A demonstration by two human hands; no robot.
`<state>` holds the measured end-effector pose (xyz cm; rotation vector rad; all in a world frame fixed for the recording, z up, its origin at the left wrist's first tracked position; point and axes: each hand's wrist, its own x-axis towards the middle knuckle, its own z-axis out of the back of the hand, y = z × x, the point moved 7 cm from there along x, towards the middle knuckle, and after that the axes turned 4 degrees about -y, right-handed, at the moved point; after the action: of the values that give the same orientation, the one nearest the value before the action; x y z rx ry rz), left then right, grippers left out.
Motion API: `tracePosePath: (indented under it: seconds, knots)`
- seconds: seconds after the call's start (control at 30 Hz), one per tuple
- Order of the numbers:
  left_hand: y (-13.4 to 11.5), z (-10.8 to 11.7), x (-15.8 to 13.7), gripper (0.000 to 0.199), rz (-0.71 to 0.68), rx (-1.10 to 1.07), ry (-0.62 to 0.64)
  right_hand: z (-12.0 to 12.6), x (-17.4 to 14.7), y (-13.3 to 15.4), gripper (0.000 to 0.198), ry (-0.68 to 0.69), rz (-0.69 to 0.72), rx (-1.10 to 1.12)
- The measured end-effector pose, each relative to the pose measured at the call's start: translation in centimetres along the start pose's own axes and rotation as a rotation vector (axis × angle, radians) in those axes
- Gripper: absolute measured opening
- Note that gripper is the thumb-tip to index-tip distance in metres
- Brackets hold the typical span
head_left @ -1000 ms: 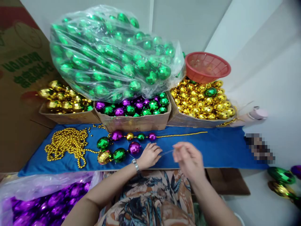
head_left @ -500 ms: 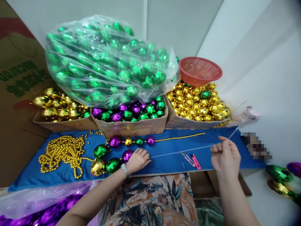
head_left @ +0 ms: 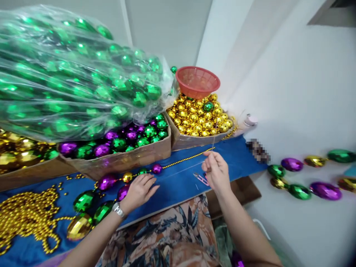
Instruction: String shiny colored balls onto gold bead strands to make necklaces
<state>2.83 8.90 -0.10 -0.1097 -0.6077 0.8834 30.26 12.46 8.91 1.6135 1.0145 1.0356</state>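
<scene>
My right hand point(head_left: 217, 168) is closed in a pinch on a thin white string point(head_left: 183, 168), whose end sticks up above the fingers. Leftward the string runs low over the blue cloth point(head_left: 175, 185) to my left hand point(head_left: 139, 193). That hand wears a watch, and its fingers are stretched with the thumb apart, beside a large purple bead point(head_left: 123, 192). Large green point(head_left: 103, 212) and gold point(head_left: 79, 225) faceted beads lie left of it. Behind it, a strand of faceted beads ends in a small gold bead chain point(head_left: 189, 157). Pink thread snips point(head_left: 200, 178) lie near my right hand.
Cardboard boxes of gold beads point(head_left: 191, 120) and green and purple beads point(head_left: 119, 144) line the back. A bulging plastic bag of green beads point(head_left: 83, 74) rests on top, beside a red basket point(head_left: 197, 81). Gold bead chain point(head_left: 27, 218) is heaped at left. Finished-looking strands point(head_left: 300, 191) are at right.
The view has turned right, bringing more bead strands into sight. My left hand's fingers have loosened and spread from the string. My right hand still pinches it, now nearer my left hand.
</scene>
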Motion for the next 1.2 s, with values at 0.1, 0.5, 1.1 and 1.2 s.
tracePosePath:
  seconds: [0.1, 0.5, 1.1, 1.2]
  knots:
    - [0.8, 4.4, 3.2, 0.022, 0.058, 0.073, -0.182, -0.6, -0.6, -0.2, 0.025, 0.061, 0.005, -0.031]
    - [12.4, 10.7, 10.1, 0.039, 0.497, 0.498, 0.206, -5.4, -5.4, -2.7, 0.033, 0.418, 0.032, -0.393]
    - [2.1, 9.9, 2.2, 0.061, 0.504, -0.731, -0.348, -7.3, -8.9, -2.0, 0.025, 0.603, 0.64, -0.81]
    - [2.0, 9.7, 1.9, 0.057, 0.518, -0.739, -0.326, -7.2, -8.9, -2.3, 0.026, 0.613, 0.657, -0.858]
